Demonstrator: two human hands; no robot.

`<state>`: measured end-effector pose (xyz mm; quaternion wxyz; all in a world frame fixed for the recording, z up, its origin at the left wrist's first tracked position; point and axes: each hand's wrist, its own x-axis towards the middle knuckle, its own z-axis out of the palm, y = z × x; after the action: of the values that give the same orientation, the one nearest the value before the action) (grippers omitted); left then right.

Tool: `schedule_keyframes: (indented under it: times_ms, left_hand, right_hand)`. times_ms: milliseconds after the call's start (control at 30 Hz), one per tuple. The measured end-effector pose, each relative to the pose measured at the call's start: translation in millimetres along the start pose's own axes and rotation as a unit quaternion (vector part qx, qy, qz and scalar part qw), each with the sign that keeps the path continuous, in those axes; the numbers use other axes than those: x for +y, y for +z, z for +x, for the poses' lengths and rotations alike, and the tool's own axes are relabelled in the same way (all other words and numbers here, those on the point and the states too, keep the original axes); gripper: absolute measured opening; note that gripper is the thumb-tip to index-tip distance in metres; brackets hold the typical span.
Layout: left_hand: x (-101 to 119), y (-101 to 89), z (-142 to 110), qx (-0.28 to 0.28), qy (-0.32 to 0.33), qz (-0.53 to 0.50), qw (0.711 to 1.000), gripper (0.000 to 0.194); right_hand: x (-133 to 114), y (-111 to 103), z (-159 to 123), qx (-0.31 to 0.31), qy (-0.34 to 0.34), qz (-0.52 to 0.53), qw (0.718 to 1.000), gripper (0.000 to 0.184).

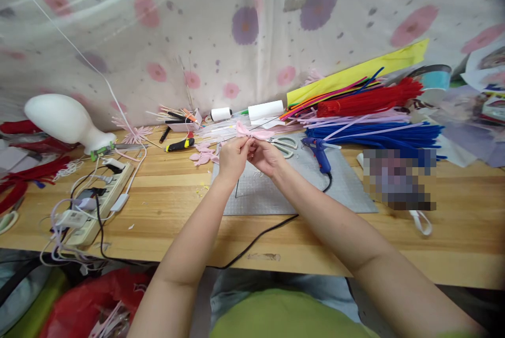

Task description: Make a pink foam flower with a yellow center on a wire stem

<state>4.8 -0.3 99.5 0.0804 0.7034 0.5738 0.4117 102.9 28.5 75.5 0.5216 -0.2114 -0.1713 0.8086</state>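
My left hand (233,158) and my right hand (266,156) meet above a grey cutting mat (272,198), fingers pinched together. Between their fingertips is a pink fuzzy petal-like piece (248,131), its lower part hidden by the fingers. Thin dark wire or thread (236,188) shows below the hands, and another dark line runs up and right from the pink piece. Left of my left hand lie more pink fuzzy pieces (204,155). Scissors (286,144) rest just beyond my right hand, partly covered by it. A blue glue gun (319,155) lies on the mat to the right.
A power strip (102,201) with tangled cables and a white foam head form (65,117) stand left. Near the back are a yellow-black cutter (180,145), white rolls (265,111), and red (369,99) and blue (379,135) pipe-cleaner bundles. A black cord (256,238) crosses the front.
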Motion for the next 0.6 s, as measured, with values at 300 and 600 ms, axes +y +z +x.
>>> schedule_keyframes:
  times_ms: [300, 600]
  left_hand:
    - [-5.4, 2.3, -1.9, 0.044, -0.027, 0.032, 0.998, 0.026]
    - [-10.7, 3.3, -4.3, 0.022, -0.058, -0.118, 0.991, 0.019]
  right_hand:
    - [1.0, -2.2, -15.5, 0.039, -0.008, -0.089, 0.995, 0.026]
    - [-6.4, 2.7, -10.9, 0.072, -0.095, -0.114, 0.986, 0.028]
